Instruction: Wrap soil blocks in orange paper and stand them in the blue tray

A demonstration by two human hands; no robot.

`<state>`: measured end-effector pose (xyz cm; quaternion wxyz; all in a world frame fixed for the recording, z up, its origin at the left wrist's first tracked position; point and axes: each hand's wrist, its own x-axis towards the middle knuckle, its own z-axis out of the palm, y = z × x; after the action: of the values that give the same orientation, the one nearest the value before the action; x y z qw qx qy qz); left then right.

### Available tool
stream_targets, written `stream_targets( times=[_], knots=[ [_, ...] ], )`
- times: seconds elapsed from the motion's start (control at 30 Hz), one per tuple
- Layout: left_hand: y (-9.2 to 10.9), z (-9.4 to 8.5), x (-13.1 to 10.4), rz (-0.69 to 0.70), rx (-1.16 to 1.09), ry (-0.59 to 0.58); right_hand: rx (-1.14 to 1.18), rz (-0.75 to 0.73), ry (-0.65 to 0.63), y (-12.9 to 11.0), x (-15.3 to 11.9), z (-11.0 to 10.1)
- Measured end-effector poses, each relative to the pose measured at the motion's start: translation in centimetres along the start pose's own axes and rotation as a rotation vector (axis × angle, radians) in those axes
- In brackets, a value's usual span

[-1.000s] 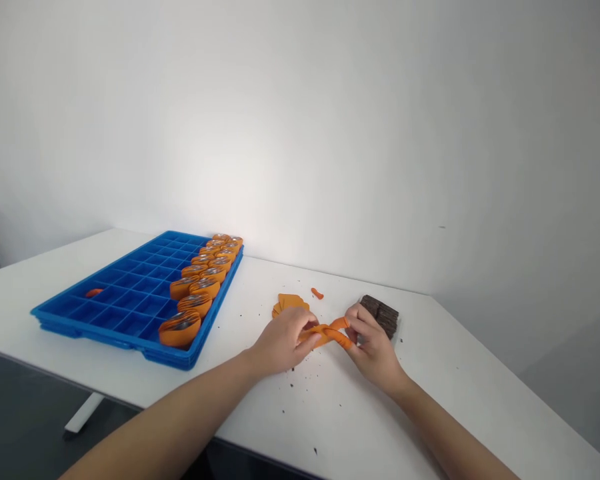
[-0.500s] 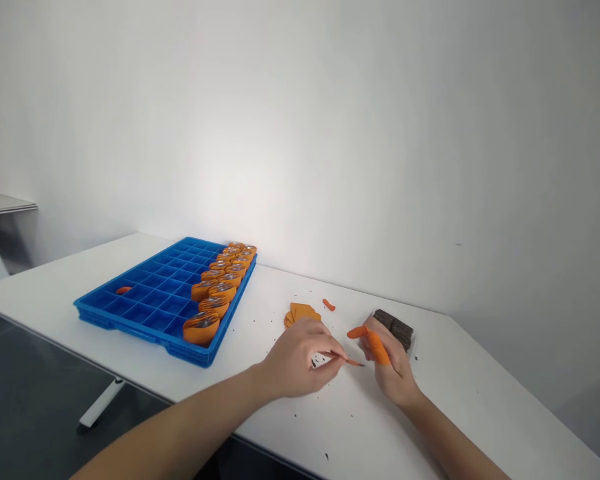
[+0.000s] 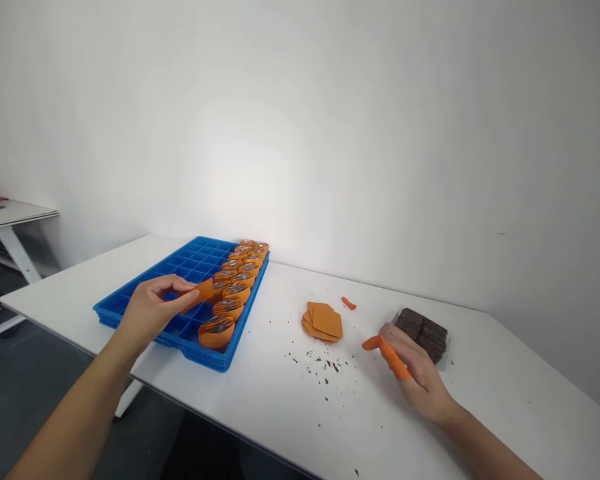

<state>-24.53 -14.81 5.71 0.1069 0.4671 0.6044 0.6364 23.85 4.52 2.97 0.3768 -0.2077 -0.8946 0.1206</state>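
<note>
My left hand (image 3: 153,308) is over the near part of the blue compartment tray (image 3: 226,357), its thumb and fingers pinching a thin, flat orange piece (image 3: 203,292). Beside that piece, several folded orange bundles (image 3: 217,333) with dark, shiny layers inside fill the tray's right-hand rows. My right hand (image 3: 415,370) hovers by the dark strip stacks (image 3: 423,333), orange finger covers on its thumb and index finger. Those two fingers are pressed together and the others curl behind them; whether anything is in them is hidden. Between the hands lies a pile of flat orange squares (image 3: 325,321).
A loose orange finger cover (image 3: 349,303) lies behind the pile. Dark crumbs (image 3: 330,365) are scattered over the white table (image 3: 290,400). A white wall (image 3: 330,147) stands along the back. Another table (image 3: 17,212) is at the far left.
My left hand has moved left from the middle of the table to above the tray, carrying the orange piece. My right hand keeps its closed pose by the dark stacks. The view has shifted slightly.
</note>
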Motion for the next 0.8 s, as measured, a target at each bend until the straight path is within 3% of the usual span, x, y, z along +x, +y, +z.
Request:
stream_targets(
  times=[0.1,0.2,0.4,0.5,0.8],
  knots=[
    [-2.4,-0.8,1.3,-0.035,0.143,0.011,-0.006,-0.006,-0.010,0.2,0.1,0.1],
    [-3.7,-0.5,2.5,0.000,0.236,-0.044,-0.016,0.005,-0.020,0.4,0.0,0.1],
    [-4.5,1.0,3.6,0.176,0.292,-0.133,-0.007,0.010,-0.012,0.3,-0.2,0.0],
    [-5.0,1.7,3.7,0.164,0.267,-0.177,-0.006,-0.001,-0.016,-0.1,0.0,0.0],
    [-6.6,2.8,4.8,0.180,0.199,-0.151,0.032,-0.016,-0.072,-0.2,-0.2,-0.1]
  ],
)
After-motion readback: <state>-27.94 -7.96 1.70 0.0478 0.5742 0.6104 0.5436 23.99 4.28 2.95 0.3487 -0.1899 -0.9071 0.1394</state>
